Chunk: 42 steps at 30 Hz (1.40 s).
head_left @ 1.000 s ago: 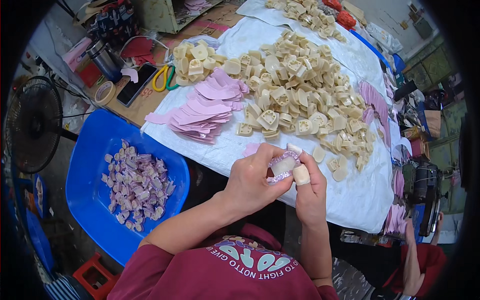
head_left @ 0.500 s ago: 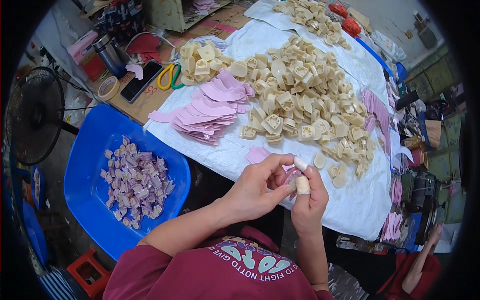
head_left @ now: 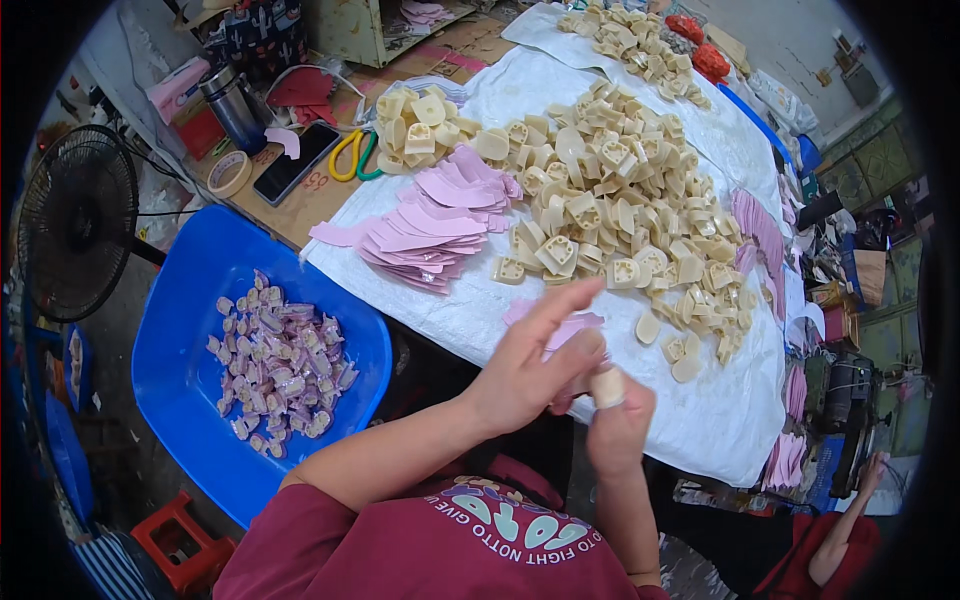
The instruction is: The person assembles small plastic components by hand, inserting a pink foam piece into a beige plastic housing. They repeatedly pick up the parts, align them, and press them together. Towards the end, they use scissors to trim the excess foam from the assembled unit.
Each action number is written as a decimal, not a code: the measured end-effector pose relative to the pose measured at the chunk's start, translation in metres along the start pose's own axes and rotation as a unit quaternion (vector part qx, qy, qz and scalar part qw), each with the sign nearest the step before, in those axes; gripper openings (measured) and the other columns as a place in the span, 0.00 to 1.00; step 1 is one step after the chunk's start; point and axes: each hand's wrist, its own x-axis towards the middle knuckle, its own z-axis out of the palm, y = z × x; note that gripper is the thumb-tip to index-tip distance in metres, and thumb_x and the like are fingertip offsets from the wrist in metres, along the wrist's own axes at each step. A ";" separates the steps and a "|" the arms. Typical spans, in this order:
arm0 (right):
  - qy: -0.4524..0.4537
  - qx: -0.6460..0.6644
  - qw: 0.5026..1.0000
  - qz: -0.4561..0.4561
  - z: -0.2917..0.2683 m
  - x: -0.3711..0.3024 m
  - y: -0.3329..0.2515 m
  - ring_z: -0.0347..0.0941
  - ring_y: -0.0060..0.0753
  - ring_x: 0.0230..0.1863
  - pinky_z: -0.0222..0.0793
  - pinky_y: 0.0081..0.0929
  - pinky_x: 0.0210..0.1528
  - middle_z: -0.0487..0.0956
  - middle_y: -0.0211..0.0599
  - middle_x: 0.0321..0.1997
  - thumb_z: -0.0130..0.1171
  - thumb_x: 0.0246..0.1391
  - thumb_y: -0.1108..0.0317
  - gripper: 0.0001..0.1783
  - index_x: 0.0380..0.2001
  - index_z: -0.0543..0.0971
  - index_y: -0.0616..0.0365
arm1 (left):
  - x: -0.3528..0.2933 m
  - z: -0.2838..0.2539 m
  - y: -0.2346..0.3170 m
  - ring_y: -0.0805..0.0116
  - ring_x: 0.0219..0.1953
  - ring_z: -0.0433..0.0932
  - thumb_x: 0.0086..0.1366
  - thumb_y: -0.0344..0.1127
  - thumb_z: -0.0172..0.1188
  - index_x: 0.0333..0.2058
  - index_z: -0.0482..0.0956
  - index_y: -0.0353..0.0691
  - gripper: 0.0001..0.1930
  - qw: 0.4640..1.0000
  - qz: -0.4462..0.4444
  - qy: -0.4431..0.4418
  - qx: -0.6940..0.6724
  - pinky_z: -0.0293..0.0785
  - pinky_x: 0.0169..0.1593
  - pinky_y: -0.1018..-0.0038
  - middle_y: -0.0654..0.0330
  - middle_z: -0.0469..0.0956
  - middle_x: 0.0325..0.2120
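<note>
The left hand (head_left: 520, 385) and right hand (head_left: 622, 425) meet over the near edge of the worktop (head_left: 287, 218), at the white sheet (head_left: 705, 425) that covers much of it. The left index finger and thumb are spread apart, both pointing toward 1 o'clock, while the other left fingers curl out of view. The right fingers are bent, and a pale wrapping (head_left: 607, 389) sits round the right thumb. Blur and overlap hide the space between the hands, so I cannot tell whether either one grips anything.

Taking directions from the hands, a few loose pink cutouts (head_left: 575, 329) lie just beyond the left fingers, between 11 and 12 o'clock, partly hidden by them. A layered pile of pink cutouts (head_left: 425, 235) rests at 11 o'clock, and a broad heap of beige pieces (head_left: 620, 190) spreads around 12 to 1. At 9 o'clock, below the worktop, a blue basin (head_left: 180, 320) holds many small lilac-and-beige pieces (head_left: 285, 360). Toward 10 o'clock are yellow-and-green-handled scissors (head_left: 345, 158), a dark phone (head_left: 296, 162), a tape roll (head_left: 230, 174) and, farther out, a black fan (head_left: 80, 220). A red stool (head_left: 185, 548) stands at 8 o'clock; a co-worker's arm (head_left: 848, 520) shows at 4.
</note>
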 end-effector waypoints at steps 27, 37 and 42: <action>0.161 -0.096 0.981 0.041 -0.071 -0.005 0.072 0.75 0.21 0.32 0.71 0.18 0.36 0.80 0.38 0.33 0.54 0.56 0.77 0.14 0.46 0.77 0.65 | -0.210 -0.333 -0.022 0.68 0.28 0.74 0.68 0.54 0.49 0.29 0.78 0.33 0.25 0.729 -0.314 0.425 0.434 0.69 0.33 0.72 0.59 0.75 0.25; -0.014 -0.471 0.871 -0.141 -0.020 0.051 0.083 0.72 0.43 0.36 0.68 0.36 0.39 0.74 0.38 0.31 0.63 0.44 0.74 0.08 0.31 0.78 0.60 | -0.124 -0.248 -0.016 0.49 0.62 0.62 0.63 0.36 0.58 0.55 0.72 0.40 0.21 0.616 0.009 0.312 0.723 0.58 0.62 0.59 0.46 0.63 0.60; -0.009 -0.461 0.880 -0.119 -0.022 0.053 0.097 0.70 0.45 0.36 0.65 0.39 0.38 0.73 0.40 0.33 0.61 0.42 0.75 0.07 0.27 0.75 0.60 | -0.034 -0.137 -0.011 0.54 0.51 0.73 0.56 0.21 0.58 0.46 0.76 0.32 0.17 0.789 0.245 0.176 0.535 0.63 0.58 0.65 0.50 0.75 0.47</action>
